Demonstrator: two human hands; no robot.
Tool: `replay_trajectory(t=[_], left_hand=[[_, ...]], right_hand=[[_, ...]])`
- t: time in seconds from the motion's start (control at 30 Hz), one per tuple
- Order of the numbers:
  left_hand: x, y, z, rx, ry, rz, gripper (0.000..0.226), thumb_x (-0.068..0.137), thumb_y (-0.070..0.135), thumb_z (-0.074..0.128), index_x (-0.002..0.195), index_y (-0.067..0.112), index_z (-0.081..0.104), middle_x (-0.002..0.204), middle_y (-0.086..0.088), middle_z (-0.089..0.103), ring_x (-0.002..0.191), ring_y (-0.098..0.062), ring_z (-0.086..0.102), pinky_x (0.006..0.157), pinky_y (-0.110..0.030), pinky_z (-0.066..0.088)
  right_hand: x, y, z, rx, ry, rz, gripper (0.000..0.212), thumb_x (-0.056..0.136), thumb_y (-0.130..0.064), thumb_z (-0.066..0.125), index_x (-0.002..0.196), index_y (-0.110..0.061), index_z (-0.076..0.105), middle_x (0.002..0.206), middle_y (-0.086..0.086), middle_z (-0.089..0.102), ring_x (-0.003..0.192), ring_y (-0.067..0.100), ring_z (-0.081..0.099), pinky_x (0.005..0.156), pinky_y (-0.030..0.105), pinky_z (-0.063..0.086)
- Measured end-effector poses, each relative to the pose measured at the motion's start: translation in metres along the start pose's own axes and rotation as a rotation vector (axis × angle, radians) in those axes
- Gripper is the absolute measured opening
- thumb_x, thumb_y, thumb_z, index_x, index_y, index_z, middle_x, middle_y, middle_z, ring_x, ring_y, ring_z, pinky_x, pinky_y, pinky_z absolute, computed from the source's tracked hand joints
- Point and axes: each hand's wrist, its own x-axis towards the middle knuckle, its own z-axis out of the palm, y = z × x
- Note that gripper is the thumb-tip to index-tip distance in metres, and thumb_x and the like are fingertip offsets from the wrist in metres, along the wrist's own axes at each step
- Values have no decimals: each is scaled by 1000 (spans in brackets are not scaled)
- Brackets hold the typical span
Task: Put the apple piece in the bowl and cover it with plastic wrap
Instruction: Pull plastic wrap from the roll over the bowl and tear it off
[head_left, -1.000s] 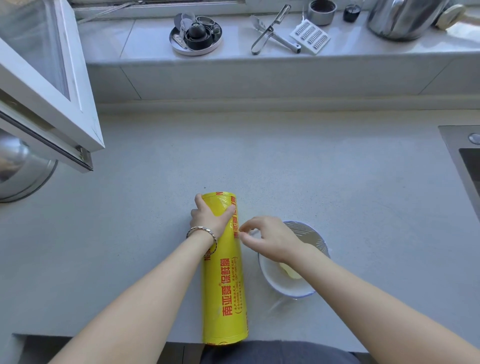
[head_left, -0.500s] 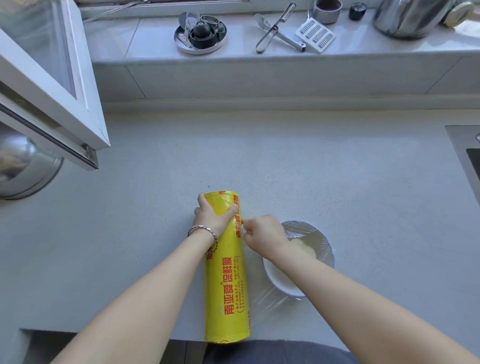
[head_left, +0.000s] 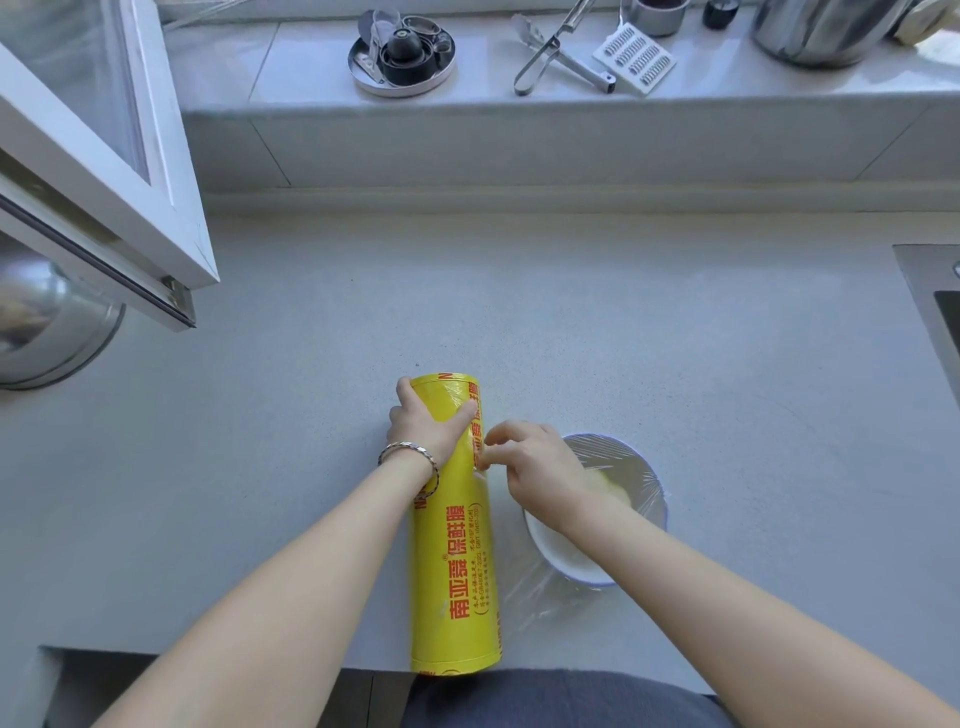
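My L hand (head_left: 418, 423) grips far end of wrap roll (head_left: 454, 561), near end at counter (head_left: 571, 322) edge, R hand (head_left: 535, 467) pinches film (head_left: 631, 467) by roll's side, film over bowl (head_left: 655, 512) w/ apple piece (head_left: 613, 486) inside

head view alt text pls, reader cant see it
The left hand grips a yellow roll lying on a grey counter, while the right hand pinches plastic wrap stretched over a white bowl holding an apple piece.
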Motion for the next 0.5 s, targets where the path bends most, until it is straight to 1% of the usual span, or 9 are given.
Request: replay_trajectory(t=[0.07,0.1,0.17,0.2,0.23,0.3,0.37,0.43,0.5], left_hand=[[0,-1,0,-5,-4,5,92,78,51,61,143,15,5,141,-21,35,125,-39,43,101,-47,38],[1,-2,0,-11,-5,6,93,78,51,61,143,15,5,141,-21,35,125,-39,43,101,-47,39],[1,-2,0,-21,1,6,93,78,51,61,143,16,5,141,-21,36,125,-39,43,102,-48,39],[0,-2,1,-26,6,4,93,78,51,61,144,16,5,141,-22,36,125,-39,43,102,-48,39],[-1,-1,2,-31,12,3,94,78,51,61,144,16,5,141,-22,35,125,-39,42,102,-47,38],[-5,-1,3,-63,30,6,96,76,51,63,145,18,4,142,-21,33,128,-38,40,102,-46,36],[-11,-2,3,-125,54,14,103,72,50,69,145,18,4,145,-20,28,130,-37,37,103,-46,35],[-19,-8,4,-90,58,4,112,65,49,75,145,18,3,143,-19,27,129,-37,38,104,-45,35],[-29,-20,10,-21,29,-17,113,61,50,77,143,17,7,140,-19,33,125,-37,43,103,-45,39]], right_hand=[[-7,3,0,-25,-27,-69,41,66,-3,38,69,-19,75,96,7,72,87,28,67,80,43,49],[-11,3,-2,-20,-49,-90,43,68,-5,35,73,-19,76,97,5,72,89,26,66,84,43,48],[-21,2,-9,-24,-46,-87,44,76,-16,32,92,-19,73,110,1,68,106,21,57,102,34,32],[-24,1,-10,-3,-54,-52,44,78,-24,33,99,-18,71,115,-1,65,111,17,52,106,28,26],[-25,0,-8,-19,-62,-29,43,79,-32,36,102,-17,69,116,-2,64,113,15,50,108,26,23],[-21,-6,-2,-106,-79,18,42,82,-49,46,98,-16,68,116,0,64,113,17,51,110,31,22],[-14,-10,5,-176,-96,53,45,79,-57,52,90,-16,67,111,1,66,110,19,53,110,34,22],[-8,-10,8,-179,-113,70,40,82,-52,52,86,-15,66,107,2,67,107,21,55,108,35,22],[-8,-9,6,-150,-105,66,29,86,-41,51,81,-16,64,104,4,68,103,21,57,106,35,24]])
